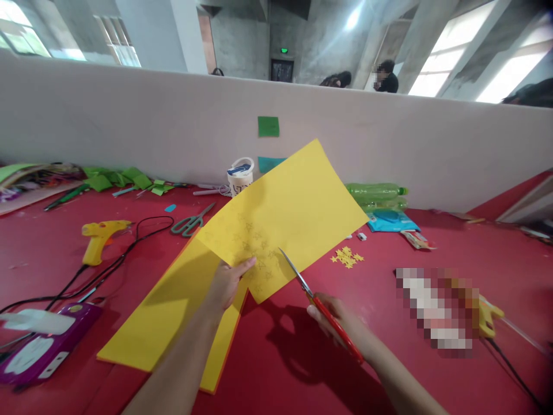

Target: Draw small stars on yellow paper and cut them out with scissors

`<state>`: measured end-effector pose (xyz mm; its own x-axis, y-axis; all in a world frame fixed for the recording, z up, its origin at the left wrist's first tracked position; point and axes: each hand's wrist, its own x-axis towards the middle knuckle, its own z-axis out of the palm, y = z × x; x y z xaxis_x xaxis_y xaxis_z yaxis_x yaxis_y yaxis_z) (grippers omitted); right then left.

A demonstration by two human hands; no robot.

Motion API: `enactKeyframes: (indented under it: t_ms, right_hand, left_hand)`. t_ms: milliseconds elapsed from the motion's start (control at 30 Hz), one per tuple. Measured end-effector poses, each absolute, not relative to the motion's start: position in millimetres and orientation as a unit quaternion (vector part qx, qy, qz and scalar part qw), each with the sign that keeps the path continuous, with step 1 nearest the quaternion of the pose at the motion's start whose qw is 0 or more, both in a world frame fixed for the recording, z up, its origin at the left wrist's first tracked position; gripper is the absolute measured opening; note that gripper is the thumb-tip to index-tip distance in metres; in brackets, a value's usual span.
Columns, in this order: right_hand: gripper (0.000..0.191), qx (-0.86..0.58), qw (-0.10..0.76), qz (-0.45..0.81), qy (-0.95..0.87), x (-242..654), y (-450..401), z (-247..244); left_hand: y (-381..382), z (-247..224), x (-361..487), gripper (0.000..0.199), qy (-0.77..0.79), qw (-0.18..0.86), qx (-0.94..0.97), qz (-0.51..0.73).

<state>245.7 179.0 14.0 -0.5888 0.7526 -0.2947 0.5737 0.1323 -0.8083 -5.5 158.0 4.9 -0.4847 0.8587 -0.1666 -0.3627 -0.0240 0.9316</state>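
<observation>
A large yellow sheet [302, 202] with several small stars drawn near its lower left part is raised above the red table. My left hand [228, 282] pinches its lower edge, thumb on top. In my right hand [334, 320] are red-handled scissors [311, 294]; their blades look nearly closed, with the tip over the sheet beside the drawn stars. Under my left arm lie more yellow sheets [164, 311]. Small cut-out yellow stars [347, 257] sit in a pile right of the raised sheet.
Grey scissors [189, 223], a yellow glue gun [98, 239] with its cable and a purple power strip [56, 340] lie left. A white tub [240, 177] and green bottles [375, 196] stand or lie by the low wall [173, 115]. Another glue gun [488, 317] is right.
</observation>
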Motion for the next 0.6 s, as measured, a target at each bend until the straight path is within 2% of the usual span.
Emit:
enactKeyframes:
  t_ms: [367, 500, 600]
  right_hand:
    - [0.040, -0.468, 0.080, 0.527, -0.705, 239.0, 179.1, 20.3]
    - [0.040, -0.458, 0.085, 0.497, -0.732, 239.5, 178.6, 14.0]
    - [0.039, -0.446, 0.097, 0.459, -0.762, 240.5, 177.4, 10.5]
  left_hand:
    - [159.1, 4.3, -8.5, 0.017, 0.550, 0.449, 0.229, 0.666]
    - [158.7, 4.3, -8.4, 0.018, 0.531, 0.461, 0.236, 0.670]
    - [158.0, 3.4, -6.6, 0.027, 0.518, 0.468, 0.243, 0.673]
